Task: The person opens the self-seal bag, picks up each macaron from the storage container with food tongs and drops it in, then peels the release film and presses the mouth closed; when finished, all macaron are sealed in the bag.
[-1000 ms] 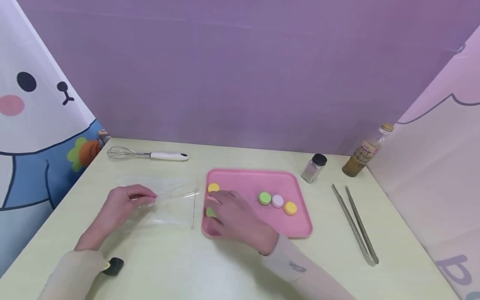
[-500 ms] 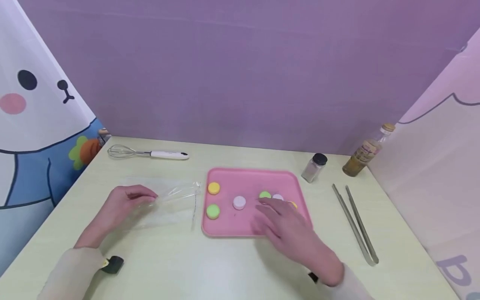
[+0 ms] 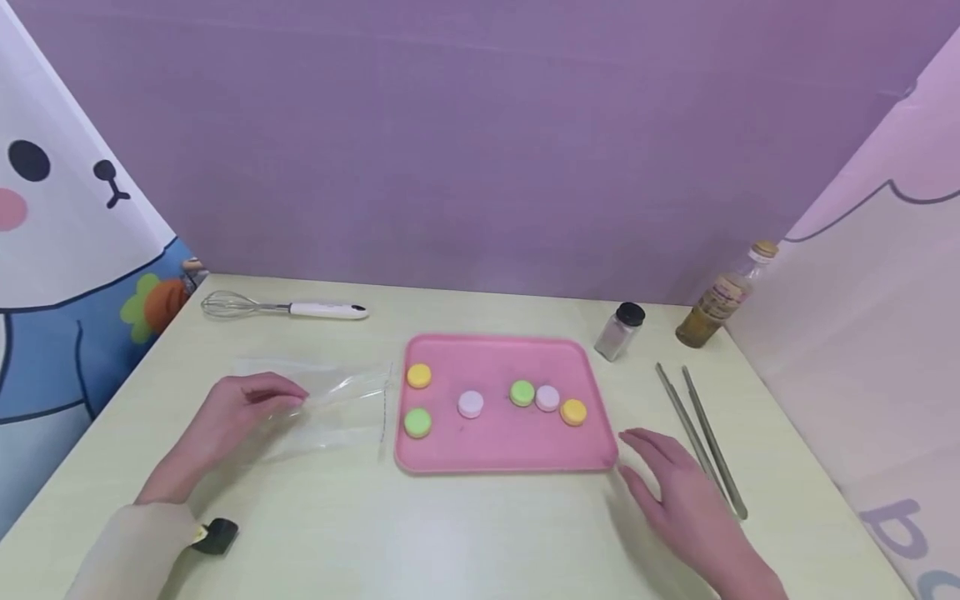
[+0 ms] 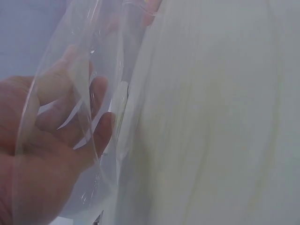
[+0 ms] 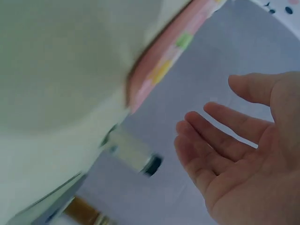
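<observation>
On the left, my left hand [image 3: 232,425] pinches the edge of a clear plastic bag [image 3: 352,408] between thumb and fingers. The left wrist view shows the bag's film [image 4: 105,183] in front of that hand. A pink tray [image 3: 495,458] beside the bag bears several small macarons: a yellow macaron [image 3: 418,376] and a green macaron [image 3: 417,423] along its left side, a lilac macaron [image 3: 471,404] near the middle, and a green, lilac and yellow row [image 3: 547,398] on the right. My right hand [image 3: 690,508] holds nothing, fingers spread, just off the tray's front right corner.
Metal tongs [image 3: 705,437] lie at the right, partly behind the right hand. A black-capped jar [image 3: 620,332] and a corked bottle [image 3: 716,304] stand behind them. A whisk [image 3: 285,308] lies at the back left. A purple cloth [image 3: 450,150] hangs behind the table.
My right hand has moved right, from over the tray's left side to beyond its right corner. The lilac macaron near the middle now shows. The left hand keeps its hold on the bag.
</observation>
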Tool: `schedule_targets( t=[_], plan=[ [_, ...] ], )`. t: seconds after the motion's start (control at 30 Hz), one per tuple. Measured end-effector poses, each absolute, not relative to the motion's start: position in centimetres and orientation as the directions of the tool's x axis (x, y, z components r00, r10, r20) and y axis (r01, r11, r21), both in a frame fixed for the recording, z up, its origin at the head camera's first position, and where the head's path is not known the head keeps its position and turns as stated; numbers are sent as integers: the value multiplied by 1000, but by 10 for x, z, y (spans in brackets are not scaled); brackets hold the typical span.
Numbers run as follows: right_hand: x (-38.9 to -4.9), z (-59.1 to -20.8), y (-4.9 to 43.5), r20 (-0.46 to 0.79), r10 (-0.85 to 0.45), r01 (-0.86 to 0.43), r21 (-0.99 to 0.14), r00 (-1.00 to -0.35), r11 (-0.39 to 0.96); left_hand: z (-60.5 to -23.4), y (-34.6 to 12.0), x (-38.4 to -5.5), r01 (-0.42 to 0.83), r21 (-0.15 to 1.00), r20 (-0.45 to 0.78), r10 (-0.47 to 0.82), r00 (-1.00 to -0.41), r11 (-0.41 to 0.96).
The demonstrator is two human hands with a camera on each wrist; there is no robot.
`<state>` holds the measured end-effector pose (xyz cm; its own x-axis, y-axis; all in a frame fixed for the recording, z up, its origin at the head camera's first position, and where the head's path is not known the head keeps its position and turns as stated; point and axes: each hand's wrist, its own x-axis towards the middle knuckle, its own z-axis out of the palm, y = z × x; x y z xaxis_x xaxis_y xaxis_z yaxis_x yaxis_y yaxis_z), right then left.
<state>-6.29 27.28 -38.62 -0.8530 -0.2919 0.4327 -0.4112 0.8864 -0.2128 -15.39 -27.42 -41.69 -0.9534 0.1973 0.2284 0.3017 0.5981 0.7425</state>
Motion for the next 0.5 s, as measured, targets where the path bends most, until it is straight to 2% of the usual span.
schedule_targets(
  t=[0.33,0.5],
  plan=[
    [-41,-393,313,479,-97,-243,-254,-873,936,-417,-275,-153,316,714,253,191,-948,624],
    [-34,-397,332,446,-9,-150,-283,-895,947,-418,-276,-155,323,721,260,194,-946,613]
  ],
)
